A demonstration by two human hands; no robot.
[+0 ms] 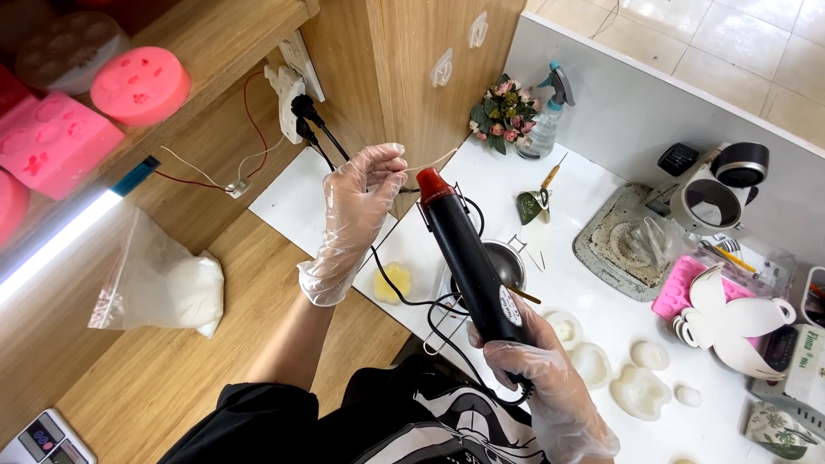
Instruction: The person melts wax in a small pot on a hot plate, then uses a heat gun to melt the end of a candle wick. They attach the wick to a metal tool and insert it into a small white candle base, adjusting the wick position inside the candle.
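Head view: a black heat gun [473,266] with a red nozzle is gripped by its lower handle in the gloved right hand [537,387], the fingers [516,354] being wrapped fully around the body so that the nozzle is pointed up and away from the palm. Just beyond the nozzle tip, a thin pale wick [430,161] is pinched between the thumb and closed fingertips [388,163] of the gloved left hand [357,215], and is stretched out to the right of those fingertips, close to the nozzle but not seen to touch it. The black cord [430,309] of the gun is looped below the left wrist and back under the right hand. Behind the gun, between the two hands, a small metal pot [507,262] is partly hidden by the barrel; its contents cannot be told. Below the left hand, a yellow lump [394,282] is lain on the white table [601,309]. To the right of the right fingers, several white moulded pieces [640,391] are set out, well apart from the gun. Further right, a pink mould [679,288] is seen under white cut shapes, and a grey tray [619,245] holding pale residue is placed beyond it. To the left of the left hand, a clear bag [163,279] holding white granules is rested on the wooden shelf.
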